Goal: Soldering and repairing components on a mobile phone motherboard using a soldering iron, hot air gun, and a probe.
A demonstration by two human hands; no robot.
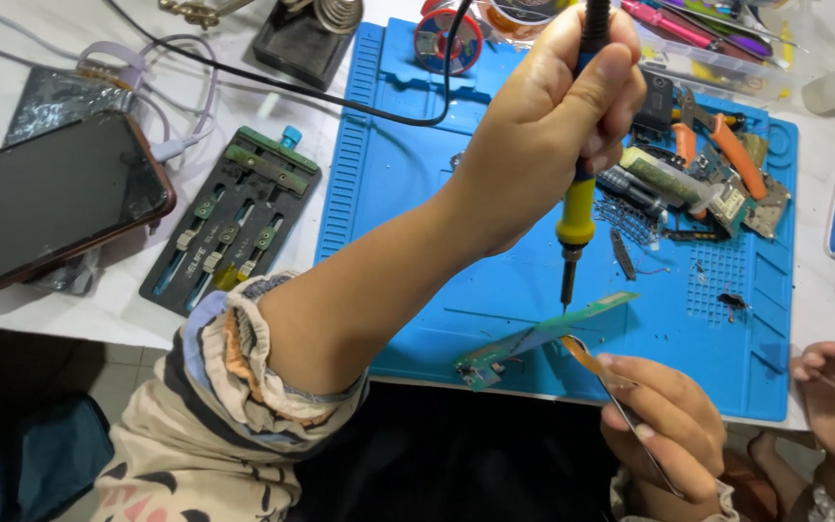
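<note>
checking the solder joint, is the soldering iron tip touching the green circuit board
Touching, as far as the head view shows: the soldering iron tip, held in the left hand, meets the top edge of the green circuit board with no visible gap.

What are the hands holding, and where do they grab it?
Left hand grips the soldering iron by its handle; right hand pinches tweezers mid-length.

An electronics repair bench, this one: a blue silicone work mat [398,174] covers the white table [79,309], strewn with circuit boards and orange-handled cutters [727,145]. A soldering iron [577,208] is out, a board-holding jig [234,217] sits left, beside a phone [45,203].
</note>
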